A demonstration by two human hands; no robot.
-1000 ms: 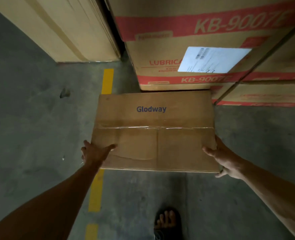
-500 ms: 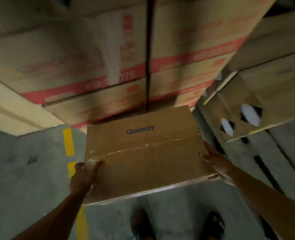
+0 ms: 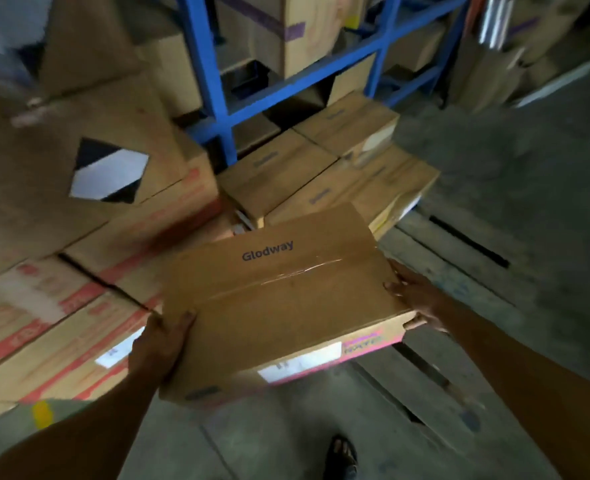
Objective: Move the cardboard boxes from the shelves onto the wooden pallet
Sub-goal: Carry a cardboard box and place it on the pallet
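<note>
Boxes [image 3: 89,237] with red print stack high on my left, tight against each other, and a blue shelf [image 3: 217,81] stands behind them with more cartons inside. Ahead, plain boxes [image 3: 324,174] sit in a low group on the pallet [image 3: 459,271], whose grey slats run out to my right and under me. The Glodway box [image 3: 283,306] hangs between my hands, above the pallet's near slats and just in front of that low group, tilted with its left end lower. My left hand [image 3: 158,348] grips its near left corner, thumb on top and fingers curled beneath, out of sight. My right hand [image 3: 418,303] clasps the right end, palm flat to the side, thumb over the top edge, fingertips hooked under the bottom edge. My sandalled foot [image 3: 343,455] shows below.
</note>
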